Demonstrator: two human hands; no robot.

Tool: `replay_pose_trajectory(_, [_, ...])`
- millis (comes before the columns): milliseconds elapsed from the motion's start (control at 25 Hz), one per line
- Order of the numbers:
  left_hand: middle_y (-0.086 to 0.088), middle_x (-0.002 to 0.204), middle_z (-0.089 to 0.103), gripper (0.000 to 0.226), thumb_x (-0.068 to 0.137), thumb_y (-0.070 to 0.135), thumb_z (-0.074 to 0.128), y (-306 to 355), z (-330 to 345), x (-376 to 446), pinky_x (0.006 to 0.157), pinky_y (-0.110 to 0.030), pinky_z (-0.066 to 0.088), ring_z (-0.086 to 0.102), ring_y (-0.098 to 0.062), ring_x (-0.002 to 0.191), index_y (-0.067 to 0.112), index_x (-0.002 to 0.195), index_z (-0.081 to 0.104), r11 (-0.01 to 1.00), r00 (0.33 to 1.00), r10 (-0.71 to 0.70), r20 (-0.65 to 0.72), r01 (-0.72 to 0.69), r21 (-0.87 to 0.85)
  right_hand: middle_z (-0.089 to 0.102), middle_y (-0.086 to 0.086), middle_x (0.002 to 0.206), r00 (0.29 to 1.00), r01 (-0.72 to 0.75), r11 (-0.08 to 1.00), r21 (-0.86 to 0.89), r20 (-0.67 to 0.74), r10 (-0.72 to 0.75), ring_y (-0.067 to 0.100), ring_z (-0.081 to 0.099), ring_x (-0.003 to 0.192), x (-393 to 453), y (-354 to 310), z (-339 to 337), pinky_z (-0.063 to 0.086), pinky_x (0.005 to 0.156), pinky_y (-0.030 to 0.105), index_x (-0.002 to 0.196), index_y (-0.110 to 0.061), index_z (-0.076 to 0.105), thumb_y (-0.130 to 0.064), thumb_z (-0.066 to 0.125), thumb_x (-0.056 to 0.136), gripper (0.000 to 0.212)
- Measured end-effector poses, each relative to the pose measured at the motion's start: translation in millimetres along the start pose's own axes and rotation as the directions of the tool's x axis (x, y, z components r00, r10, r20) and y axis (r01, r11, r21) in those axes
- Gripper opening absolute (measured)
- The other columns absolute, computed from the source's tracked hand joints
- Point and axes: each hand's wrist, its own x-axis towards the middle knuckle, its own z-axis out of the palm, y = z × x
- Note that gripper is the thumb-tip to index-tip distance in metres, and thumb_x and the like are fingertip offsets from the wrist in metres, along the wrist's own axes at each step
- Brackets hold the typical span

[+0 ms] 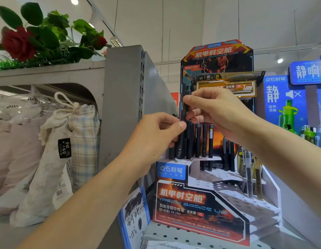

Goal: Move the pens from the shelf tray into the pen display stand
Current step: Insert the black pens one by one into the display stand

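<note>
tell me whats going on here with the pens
A person is loading black pens into a tiered pen display stand on a shop shelf. The right hand pinches one black pen upright over the stand's top left corner, while the left hand grips pens near that same corner. The top tier already holds a row of black pens; many holes on the lower tiers are empty. The shelf tray is not in view.
</note>
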Motion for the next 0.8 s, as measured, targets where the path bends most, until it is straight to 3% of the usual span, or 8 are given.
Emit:
replay_pose_trajectory(160, [0.007,0.080,0.074,0.002,0.093,0.030,0.068,4,-10,-18,0.078,-0.036,0.062,0.071,-0.009,0.078,0.028,0.092,0.069,0.978,1.000,0.031,0.008,-0.031,0.208,0.074,0.009,0.076,1.000,-0.015,0.997,-0.072,-0.013,0.015,0.019,0.071,0.065,-1,4,1,0.062,0.062,0.028,0.098,-0.005,0.070,-0.017,0.073,0.092,0.013])
replay_pose_trajectory(200, [0.008,0.078,0.073,0.004,0.093,0.031,0.067,5,-13,-25,0.077,-0.034,0.061,0.071,-0.007,0.077,0.030,0.089,0.069,0.967,0.998,0.052,0.021,-0.056,0.249,0.075,0.011,0.078,1.000,-0.013,0.995,-0.095,-0.025,0.010,0.020,0.073,0.065,-1,4,2,0.062,0.064,0.030,0.098,-0.005,0.070,-0.017,0.073,0.092,0.013])
replay_pose_trajectory(320, [0.023,0.078,0.071,0.014,0.088,0.045,0.063,5,-20,-61,0.063,-0.011,0.051,0.065,0.006,0.076,0.034,0.084,0.070,0.922,0.987,0.089,0.136,-0.133,0.363,0.075,0.014,0.081,0.999,0.002,0.991,-0.131,-0.048,-0.008,0.025,0.075,0.068,-3,7,1,0.062,0.063,0.031,0.097,-0.006,0.070,-0.016,0.074,0.091,0.012])
replay_pose_trajectory(520, [0.029,0.091,0.069,0.014,0.084,0.046,0.070,-21,-6,-112,0.076,-0.006,0.048,0.064,0.010,0.086,0.038,0.095,0.074,0.946,0.927,-0.085,0.365,-0.040,0.323,0.075,0.015,0.083,0.998,-0.011,0.983,-0.181,-0.065,-0.001,0.027,0.076,0.070,-4,9,0,0.062,0.062,0.033,0.101,-0.006,0.068,-0.015,0.073,0.092,0.014])
replay_pose_trajectory(600, [0.026,0.093,0.070,0.017,0.084,0.043,0.073,-33,-1,-120,0.082,-0.008,0.049,0.064,0.008,0.089,0.036,0.100,0.073,0.959,0.909,-0.153,0.388,0.041,0.282,0.074,0.018,0.086,0.998,-0.024,0.980,-0.199,-0.057,0.013,0.028,0.076,0.071,-4,6,1,0.063,0.063,0.035,0.103,-0.005,0.068,-0.015,0.073,0.091,0.016])
replay_pose_trajectory(800, [0.022,0.091,0.070,0.017,0.080,0.038,0.080,-49,-1,-125,0.086,-0.017,0.053,0.067,0.001,0.089,0.037,0.096,0.072,0.982,0.921,-0.145,0.362,0.088,0.168,0.074,0.022,0.088,0.999,-0.009,0.960,-0.281,-0.036,-0.001,0.032,0.076,0.074,-6,-4,5,0.065,0.065,0.039,0.106,0.000,0.066,-0.012,0.072,0.092,0.020])
